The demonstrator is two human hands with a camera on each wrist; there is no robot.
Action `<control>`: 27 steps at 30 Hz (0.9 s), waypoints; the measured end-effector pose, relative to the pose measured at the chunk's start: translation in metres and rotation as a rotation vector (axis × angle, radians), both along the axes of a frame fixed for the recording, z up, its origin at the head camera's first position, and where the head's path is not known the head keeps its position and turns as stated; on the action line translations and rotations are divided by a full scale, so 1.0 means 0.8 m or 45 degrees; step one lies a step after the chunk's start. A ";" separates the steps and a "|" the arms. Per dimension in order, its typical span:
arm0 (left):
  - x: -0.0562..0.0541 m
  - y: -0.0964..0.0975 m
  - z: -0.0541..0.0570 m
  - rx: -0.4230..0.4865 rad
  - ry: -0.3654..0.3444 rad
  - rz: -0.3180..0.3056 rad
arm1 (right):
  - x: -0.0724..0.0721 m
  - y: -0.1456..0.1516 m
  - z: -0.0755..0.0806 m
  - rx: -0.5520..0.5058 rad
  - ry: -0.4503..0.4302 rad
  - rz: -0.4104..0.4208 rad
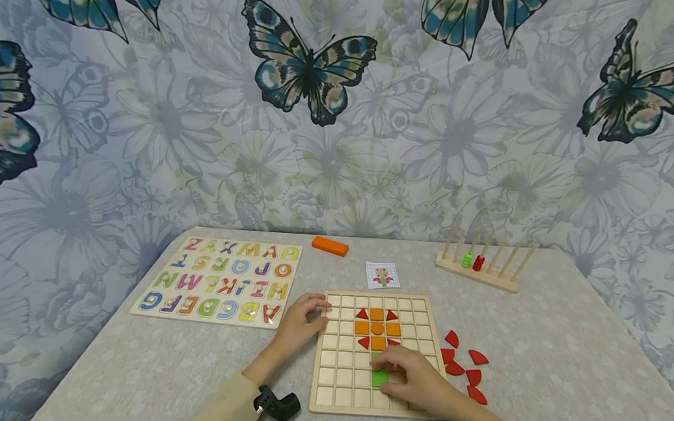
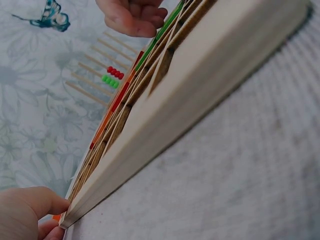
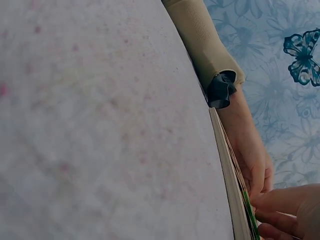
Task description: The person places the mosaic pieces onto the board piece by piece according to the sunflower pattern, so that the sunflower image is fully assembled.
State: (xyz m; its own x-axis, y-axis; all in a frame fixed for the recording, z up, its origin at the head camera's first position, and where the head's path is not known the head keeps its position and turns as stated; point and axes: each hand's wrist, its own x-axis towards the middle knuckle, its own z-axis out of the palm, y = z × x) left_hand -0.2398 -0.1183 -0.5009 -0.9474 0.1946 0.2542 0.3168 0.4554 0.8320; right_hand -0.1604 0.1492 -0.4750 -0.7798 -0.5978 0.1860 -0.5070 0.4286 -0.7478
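A wooden grid board (image 1: 327, 394) lies on the table in the head view. My left hand (image 1: 300, 322) grips its left edge near the far corner; thumb and fingers (image 2: 52, 202) meet at that corner in the left wrist view. Over the board, my right hand (image 1: 416, 379) has bent fingers at a green square (image 1: 380, 378). A second green square just above is partly covered by the fingers. Farther up, orange squares (image 1: 377, 314) surround an orange circle (image 1: 377, 329), with red triangles (image 1: 362, 314) at the corners; the right hand partly hides one triangle.
Loose red pieces (image 1: 478, 357) lie right of the board. Behind it is a pattern card (image 1: 382, 276). An alphabet puzzle (image 1: 220, 280) sits left, an orange block (image 1: 330, 246) at the back, and a peg stand (image 1: 479, 272) with green and red beads at back right.
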 end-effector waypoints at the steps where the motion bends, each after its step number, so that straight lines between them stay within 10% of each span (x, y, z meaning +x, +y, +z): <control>1: 0.000 0.000 0.000 0.003 -0.002 0.001 | 0.001 0.002 0.000 -0.009 -0.001 -0.003; 14: 0.000 -0.001 0.000 -0.020 -0.025 0.005 | 0.045 0.089 0.006 -0.145 0.162 0.005; 27: 0.001 -0.002 0.000 -0.019 -0.028 0.000 | 0.092 0.153 -0.003 -0.043 -0.136 -0.049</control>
State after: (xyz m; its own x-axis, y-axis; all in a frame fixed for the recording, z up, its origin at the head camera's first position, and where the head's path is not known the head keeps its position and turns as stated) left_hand -0.2388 -0.1197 -0.5008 -0.9526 0.1984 0.2307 0.2988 0.4678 0.8318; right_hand -0.0869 0.2719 -0.4770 -0.8184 -0.5620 0.1202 -0.4072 0.4196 -0.8113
